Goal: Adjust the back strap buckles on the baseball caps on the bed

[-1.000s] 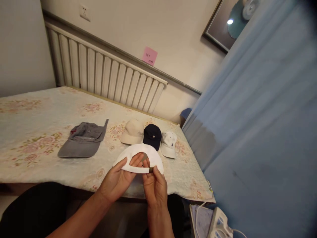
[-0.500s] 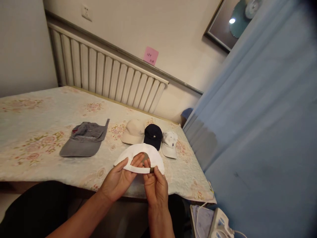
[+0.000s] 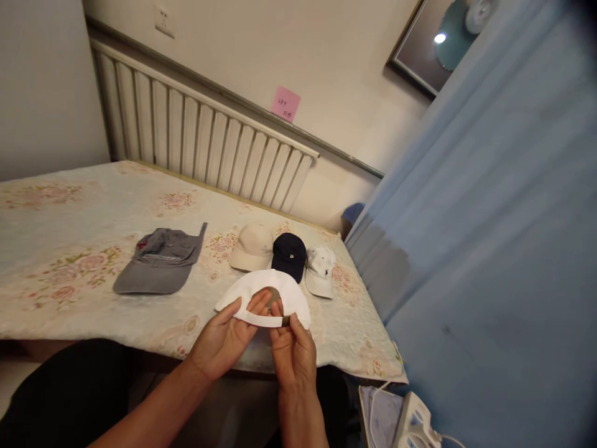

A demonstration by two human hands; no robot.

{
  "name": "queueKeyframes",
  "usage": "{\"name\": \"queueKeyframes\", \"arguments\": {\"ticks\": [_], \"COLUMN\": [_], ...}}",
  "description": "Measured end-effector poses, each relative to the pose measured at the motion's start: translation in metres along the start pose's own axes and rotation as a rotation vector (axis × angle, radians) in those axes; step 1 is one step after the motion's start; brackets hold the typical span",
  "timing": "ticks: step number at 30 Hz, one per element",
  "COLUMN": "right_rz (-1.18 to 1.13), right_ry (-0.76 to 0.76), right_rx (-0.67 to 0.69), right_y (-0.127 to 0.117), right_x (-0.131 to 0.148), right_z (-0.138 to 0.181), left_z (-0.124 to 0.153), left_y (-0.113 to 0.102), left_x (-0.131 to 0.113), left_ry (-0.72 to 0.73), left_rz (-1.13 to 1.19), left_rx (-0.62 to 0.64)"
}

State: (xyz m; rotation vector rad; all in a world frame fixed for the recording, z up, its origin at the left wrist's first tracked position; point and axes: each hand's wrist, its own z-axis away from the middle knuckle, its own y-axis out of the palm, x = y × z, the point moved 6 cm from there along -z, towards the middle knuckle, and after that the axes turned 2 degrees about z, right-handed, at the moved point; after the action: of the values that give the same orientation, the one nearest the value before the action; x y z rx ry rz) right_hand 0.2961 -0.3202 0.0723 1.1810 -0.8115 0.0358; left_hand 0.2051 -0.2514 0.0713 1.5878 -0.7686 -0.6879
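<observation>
A white fabric cap (image 3: 263,278), its strap (image 3: 261,320) apparently fastened, is gripped by left hand (image 3: 224,342) and right hand (image 3: 293,348) at seven o'clock in view. At its ten o'clock, a grey cloth cap (image 3: 161,261) is left, seemingly unfastened.

On the wall (image 3: 224,50) in front of me, a pink note (image 3: 286,104) carries two short handwritten lines. The upper seems to start with a 2; the lower looks like "3535", though I can't be sure. The navy cap (image 3: 288,249) before me bears tiny pale lettering, too small to read, and the beige cap (image 3: 252,252) a similar mark.
</observation>
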Motion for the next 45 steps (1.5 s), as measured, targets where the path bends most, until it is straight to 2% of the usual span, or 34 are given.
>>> {"name": "queueKeyframes", "arguments": {"ticks": [9,18,33,39,45], "right_rz": [0.006,0.008,0.056,0.004,0.009], "right_ry": [0.004,0.002,-0.014,-0.001,-0.001], "right_rx": [-0.017,-0.009,-0.029,-0.018,-0.004], "right_y": [0.001,0.001,-0.003,-0.002,-0.003], "right_x": [-0.001,0.0,-0.001,-0.002,-0.002], "right_z": [0.0,0.001,0.0,-0.001,-0.002], "left_z": [0.003,0.002,0.002,0.002,0.003], "left_y": [-0.003,0.0,-0.005,-0.007,-0.01], "left_x": [-0.001,0.0,-0.001,-0.002,-0.002], "left_ry": [0.008,-0.012,-0.013,-0.006,0.014], "left_rz": [0.001,0.022,-0.003,-0.002,-0.032], "left_rx": [-0.024,0.036,0.036,0.02,-0.051]}}
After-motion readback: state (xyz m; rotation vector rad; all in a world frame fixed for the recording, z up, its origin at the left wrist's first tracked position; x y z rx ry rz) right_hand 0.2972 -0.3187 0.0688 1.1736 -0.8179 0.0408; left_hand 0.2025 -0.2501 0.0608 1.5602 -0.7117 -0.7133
